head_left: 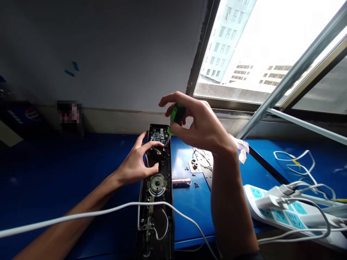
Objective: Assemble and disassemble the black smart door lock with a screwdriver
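Observation:
A long black lock housing [159, 234] lies lengthwise before me, its inside exposed. A blue circuit board [159, 134] sits at its far end, and a round metal part [157, 183] nearer its middle. My left hand [135, 162] grips the housing's left side, thumb and index finger reaching over the inside, other fingers at the outer edge. In my right hand [197, 119] is a green and black screwdriver [176, 115], tilted, its shaft pointing down into the housing just below the board. The screwdriver's tip is close to my left index fingertip; whether it sits in a screw I cannot tell.
On the blue table [187, 216] right of the housing lie a cylindrical part [181, 182], a small plate with a knob [195, 165] and loose screws [196, 185]. A white power strip [282, 213] with plugs stands right. A white cable [108, 208] crosses the foreground.

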### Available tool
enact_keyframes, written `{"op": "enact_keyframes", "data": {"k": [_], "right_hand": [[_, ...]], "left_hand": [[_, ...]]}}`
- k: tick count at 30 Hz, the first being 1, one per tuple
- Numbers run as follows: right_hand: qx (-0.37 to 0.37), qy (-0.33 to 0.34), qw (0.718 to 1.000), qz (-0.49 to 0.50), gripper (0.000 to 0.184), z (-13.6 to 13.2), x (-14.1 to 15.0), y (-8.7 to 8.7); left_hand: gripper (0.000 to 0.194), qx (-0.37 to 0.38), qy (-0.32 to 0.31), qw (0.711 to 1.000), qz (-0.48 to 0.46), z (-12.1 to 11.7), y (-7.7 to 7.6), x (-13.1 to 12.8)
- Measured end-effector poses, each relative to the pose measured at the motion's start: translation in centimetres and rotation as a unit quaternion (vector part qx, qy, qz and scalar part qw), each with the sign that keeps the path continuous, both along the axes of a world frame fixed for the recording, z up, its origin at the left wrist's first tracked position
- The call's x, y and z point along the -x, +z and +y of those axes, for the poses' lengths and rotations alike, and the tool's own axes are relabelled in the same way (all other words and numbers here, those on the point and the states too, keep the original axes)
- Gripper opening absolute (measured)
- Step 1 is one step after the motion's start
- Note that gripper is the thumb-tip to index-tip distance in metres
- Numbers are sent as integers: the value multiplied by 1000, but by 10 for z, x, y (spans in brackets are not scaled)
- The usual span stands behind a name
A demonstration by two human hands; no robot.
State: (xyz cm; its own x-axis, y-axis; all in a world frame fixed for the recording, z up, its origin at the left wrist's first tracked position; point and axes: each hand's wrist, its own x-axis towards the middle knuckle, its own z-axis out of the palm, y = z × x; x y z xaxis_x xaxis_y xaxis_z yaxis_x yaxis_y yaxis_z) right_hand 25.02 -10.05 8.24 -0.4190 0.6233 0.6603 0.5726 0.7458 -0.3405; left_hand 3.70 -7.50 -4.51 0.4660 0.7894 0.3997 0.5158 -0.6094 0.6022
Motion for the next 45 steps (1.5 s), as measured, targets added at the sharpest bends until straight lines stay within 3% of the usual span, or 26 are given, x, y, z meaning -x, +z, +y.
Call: {"op": "enact_keyframes", "data": {"k": [3,5,9,14,19,24,29,34,39,43,45], "right_hand": [[-63,-52,997,9,15,3,-1,-2],[-83,-63,995,9,10,6,0,-3],[-69,-37,997,-13,38,5,3,-2],[-72,-51,996,-21,23,3,4,-1],[-54,-22,998,-21,46,5,2,-3],[-62,-39,997,-7,26,5,1,-3],[-38,-19,999,-10,46,3,1,-1],[-45,-37,998,-1,17,2,1,-1],[-33,-22,999,-13,41,0,2,1],[-49,-47,998,2,20,1,4,0],[-40,-30,999,3,28,1,4,0]], "left_hand": [[57,-7,-2,1000,-9,-2,-1,-2],[53,-7,1,1000,-18,-2,-4,-3],[45,-4,21,999,-29,-3,-7,-6],[44,-15,29,999,-34,-3,-8,-8],[44,-16,30,999,-38,-4,-8,-7],[45,-15,32,999,-41,-3,-10,-7],[45,-13,37,999,-35,-4,-9,-7],[45,-16,37,999,-34,-3,-9,-8],[44,-14,41,999,-30,-4,-9,-8],[44,-14,36,999,-38,-4,-9,-8],[44,-13,36,998,-40,-5,-8,-8]]}}
